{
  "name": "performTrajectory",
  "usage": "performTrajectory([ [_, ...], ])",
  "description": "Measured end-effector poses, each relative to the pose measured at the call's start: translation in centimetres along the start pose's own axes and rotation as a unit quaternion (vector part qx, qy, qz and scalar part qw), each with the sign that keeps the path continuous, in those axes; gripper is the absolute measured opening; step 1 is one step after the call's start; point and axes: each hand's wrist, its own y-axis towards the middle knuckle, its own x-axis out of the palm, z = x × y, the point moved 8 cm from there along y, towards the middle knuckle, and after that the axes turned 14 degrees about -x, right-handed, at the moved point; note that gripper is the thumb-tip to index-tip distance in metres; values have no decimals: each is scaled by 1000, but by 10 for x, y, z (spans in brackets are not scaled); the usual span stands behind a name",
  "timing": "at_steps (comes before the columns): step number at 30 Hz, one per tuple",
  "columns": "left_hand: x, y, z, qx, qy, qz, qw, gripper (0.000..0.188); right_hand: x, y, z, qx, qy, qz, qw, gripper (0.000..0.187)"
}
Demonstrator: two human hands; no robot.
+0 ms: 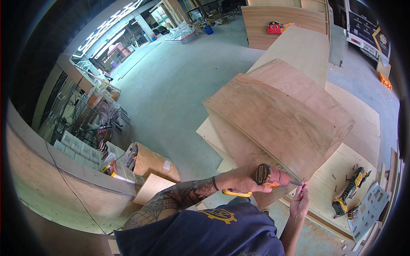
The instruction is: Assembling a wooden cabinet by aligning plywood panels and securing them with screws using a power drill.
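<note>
My left hand (245, 179) is wrapped round a red and black cordless drill (275, 176) with a yellow battery base (237, 193). Its bit points right, toward the near corner of a brown plywood panel (273, 119). At the tip of that bit, my right hand (300, 200) pinches thumb and fingers together; a small blue spot shows there, but what they hold is too small to make out. The panel lies askew on top of several stacked sheets (314, 87). Small dark dots run along its edges.
Right of my hands, a yellow and black power tool (350, 194) and loose screws (336, 187) lie on a pale board (326, 200), beside a grey perforated plate (370, 211). A brown paper sack (154, 164) stands at left. A wooden counter (260, 27) and a vehicle (369, 25) are farther off.
</note>
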Motion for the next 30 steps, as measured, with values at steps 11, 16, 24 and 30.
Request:
performTrajectory([
  [11,13,10,16,146,29,6,989,40,-22,-1,0,-29,-112,36,993,50],
  [16,5,-2,-20,26,167,20,985,32,22,-2,33,-1,15,37,999,29],
  [24,-3,23,-4,-27,159,27,987,34,20,-5,43,0,101,87,991,10],
  [30,-13,30,14,-68,140,7,988,30,27,-13,45,24,108,115,987,14],
])
